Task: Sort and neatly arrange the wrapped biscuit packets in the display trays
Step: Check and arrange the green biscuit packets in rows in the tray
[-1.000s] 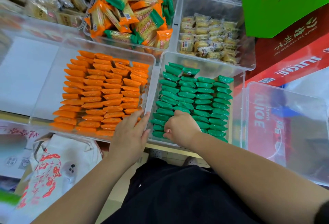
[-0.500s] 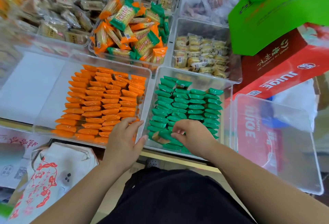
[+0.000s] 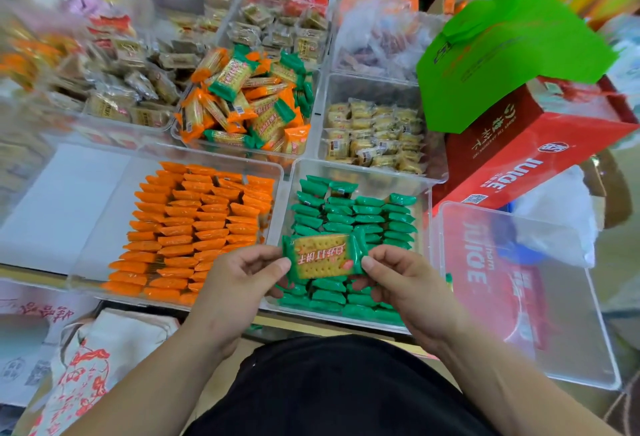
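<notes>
One green packet (image 3: 323,257) pinched by both ends in the head view: left end in the left hand (image 3: 239,283), right end in the right hand (image 3: 405,283), face up, long axis lying side to side. Held just above the near end of the green tray (image 3: 367,169); likely needs tipping on edge to match, neither hand nearer

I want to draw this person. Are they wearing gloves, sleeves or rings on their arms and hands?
No gloves, rings or watch show on the left hand or right hand. Both forearms are bare, no sleeve in view. The only clothing seen is black fabric below them.
</notes>
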Demonstrator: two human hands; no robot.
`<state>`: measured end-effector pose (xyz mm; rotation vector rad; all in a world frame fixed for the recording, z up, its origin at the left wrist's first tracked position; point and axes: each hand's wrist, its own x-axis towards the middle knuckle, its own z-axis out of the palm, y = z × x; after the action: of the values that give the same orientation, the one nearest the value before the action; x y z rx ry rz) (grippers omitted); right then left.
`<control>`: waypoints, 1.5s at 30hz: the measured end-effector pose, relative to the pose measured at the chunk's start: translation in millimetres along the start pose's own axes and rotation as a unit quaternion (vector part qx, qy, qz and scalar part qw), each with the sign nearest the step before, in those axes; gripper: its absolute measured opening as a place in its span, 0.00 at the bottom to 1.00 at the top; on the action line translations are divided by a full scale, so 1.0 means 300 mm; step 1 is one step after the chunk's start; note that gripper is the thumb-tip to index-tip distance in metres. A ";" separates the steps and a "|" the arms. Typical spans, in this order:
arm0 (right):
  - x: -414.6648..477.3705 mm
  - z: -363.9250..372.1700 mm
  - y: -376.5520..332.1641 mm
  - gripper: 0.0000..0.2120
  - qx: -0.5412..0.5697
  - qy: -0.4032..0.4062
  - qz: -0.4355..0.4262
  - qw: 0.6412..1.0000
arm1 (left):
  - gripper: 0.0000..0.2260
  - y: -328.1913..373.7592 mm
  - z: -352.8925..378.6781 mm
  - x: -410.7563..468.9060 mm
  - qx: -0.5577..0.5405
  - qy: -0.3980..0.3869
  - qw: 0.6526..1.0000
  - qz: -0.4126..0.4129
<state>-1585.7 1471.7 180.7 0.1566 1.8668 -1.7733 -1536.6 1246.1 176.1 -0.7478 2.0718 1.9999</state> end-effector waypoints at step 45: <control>0.008 0.013 -0.113 0.14 0.236 -0.074 0.145 0.958 | 0.06 0.099 -0.079 0.031 -0.138 -0.089 0.983 -0.080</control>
<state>-1601.6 1463.3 209.6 0.4385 1.2195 -1.9256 -1553.1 1220.1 200.3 -0.7250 1.6035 2.1975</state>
